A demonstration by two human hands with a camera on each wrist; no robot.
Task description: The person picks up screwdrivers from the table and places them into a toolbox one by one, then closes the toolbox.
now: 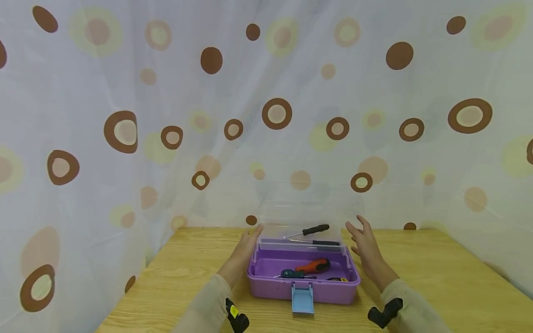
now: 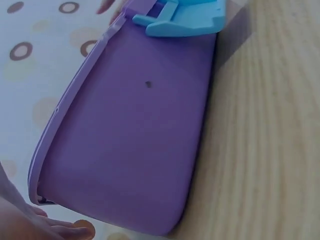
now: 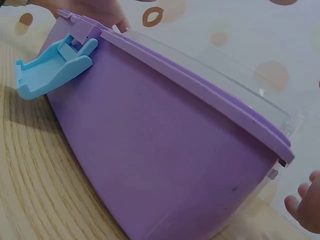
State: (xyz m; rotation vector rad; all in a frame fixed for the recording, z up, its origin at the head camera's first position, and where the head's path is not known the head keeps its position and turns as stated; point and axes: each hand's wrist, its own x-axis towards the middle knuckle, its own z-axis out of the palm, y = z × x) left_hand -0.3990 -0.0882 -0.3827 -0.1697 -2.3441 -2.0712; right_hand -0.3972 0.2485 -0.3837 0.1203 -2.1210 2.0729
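Note:
A purple toolbox (image 1: 329,293) stands on the table with its clear lid (image 1: 270,232) raised at the back. My left hand (image 1: 243,249) is at the box's left side, fingers extended toward the back corner. Off the right side, my right hand (image 1: 369,253) is held up with its fingers spread, apart from the box. Inside lie a red-orange handled tool (image 1: 314,266), a dark green screwdriver (image 1: 292,274) and a small black and yellow item (image 1: 338,279). Farther back are a black-handled screwdriver (image 1: 316,230) and another dark-handled tool (image 1: 326,243). A light blue latch (image 1: 302,300) hangs down in front.
The wooden table (image 1: 437,277) extends on both sides of the box. Behind it hangs a white curtain (image 1: 233,92) with brown and beige circles. Black straps with mounts (image 1: 385,313) sit on both wrists over light sleeves.

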